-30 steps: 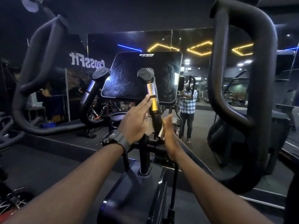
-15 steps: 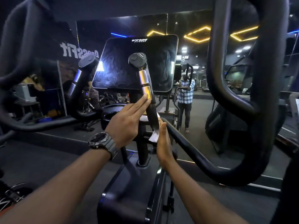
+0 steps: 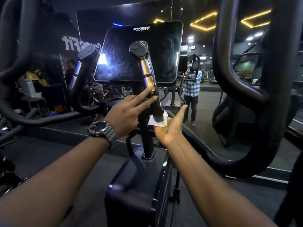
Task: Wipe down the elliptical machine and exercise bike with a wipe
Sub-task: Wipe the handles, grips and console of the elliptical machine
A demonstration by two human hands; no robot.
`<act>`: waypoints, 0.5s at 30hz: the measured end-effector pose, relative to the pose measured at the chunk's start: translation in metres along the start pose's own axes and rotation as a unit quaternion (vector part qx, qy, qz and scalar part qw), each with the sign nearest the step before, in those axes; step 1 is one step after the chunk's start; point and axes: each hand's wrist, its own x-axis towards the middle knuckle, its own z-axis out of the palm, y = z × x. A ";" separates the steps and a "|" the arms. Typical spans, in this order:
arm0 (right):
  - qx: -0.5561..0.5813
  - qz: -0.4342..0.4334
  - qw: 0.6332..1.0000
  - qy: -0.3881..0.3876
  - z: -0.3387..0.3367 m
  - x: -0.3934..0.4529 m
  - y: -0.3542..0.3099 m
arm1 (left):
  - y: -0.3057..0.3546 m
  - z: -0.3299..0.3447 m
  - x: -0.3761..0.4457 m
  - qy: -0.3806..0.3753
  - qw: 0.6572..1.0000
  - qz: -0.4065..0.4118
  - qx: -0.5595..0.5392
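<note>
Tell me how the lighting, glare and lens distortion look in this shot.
Head view: the gym is dim, lit mostly by yellow ceiling strips seen in the mirror; a bright white glare patch sits on the dark console screen; the wide lens bows the thick black handlebars at both edges; the white wipe against the right hand stands out brightly.

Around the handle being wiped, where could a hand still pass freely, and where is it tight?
Free: the gap between the two short black grips with metal bands, in front of the dark console screen. Tight: the right grip's base, where the left hand, the right hand and the white wipe meet.
</note>
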 end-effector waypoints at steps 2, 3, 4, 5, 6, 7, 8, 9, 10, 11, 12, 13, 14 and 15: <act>0.069 0.014 0.997 0.032 0.007 -0.004 -0.001 | -0.002 -0.001 0.000 -0.011 1.000 0.002 0.011; 0.090 0.017 0.994 0.052 0.012 -0.007 -0.001 | -0.002 -0.002 0.000 -0.012 1.000 0.004 0.013; 0.098 0.019 0.992 0.072 0.015 -0.005 -0.001 | -0.003 -0.003 0.000 -0.014 1.000 0.004 0.013; 0.100 0.021 0.991 0.089 0.019 -0.005 -0.001 | -0.002 -0.005 -0.001 -0.017 1.000 0.004 0.012; 0.100 0.018 0.990 0.100 0.021 -0.006 0.000 | -0.002 -0.007 0.000 -0.017 1.000 0.004 0.011; 0.095 0.014 0.989 0.109 0.024 -0.008 0.000 | -0.001 -0.010 0.000 -0.017 1.000 0.005 0.010; 0.083 0.011 0.990 0.115 0.025 -0.010 -0.001 | -0.002 -0.012 0.000 -0.016 1.000 0.006 0.011; 0.059 0.008 0.992 0.114 0.027 -0.013 -0.003 | -0.003 -0.013 0.001 -0.019 1.000 0.007 0.011; 0.030 -0.001 0.993 0.110 0.030 -0.020 -0.004 | -0.005 -0.013 0.001 -0.024 1.000 0.008 0.010; 0.000 -0.015 0.995 0.103 0.035 -0.027 -0.004 | -0.007 -0.012 0.002 -0.031 0.999 0.008 0.008; -0.026 -0.031 0.995 0.094 0.039 -0.033 -0.001 | -0.008 -0.012 0.002 -0.035 0.999 0.005 0.003; -0.058 -0.047 0.993 0.092 0.045 -0.038 0.006 | -0.008 -0.012 0.002 -0.036 0.999 -0.003 -0.007; -0.106 -0.074 0.986 0.104 0.048 -0.040 0.015 | -0.006 -0.013 0.002 -0.031 0.999 -0.013 -0.023; -0.169 -0.102 0.973 0.121 0.052 -0.044 0.026 | -0.004 -0.012 0.003 -0.020 0.999 -0.023 -0.042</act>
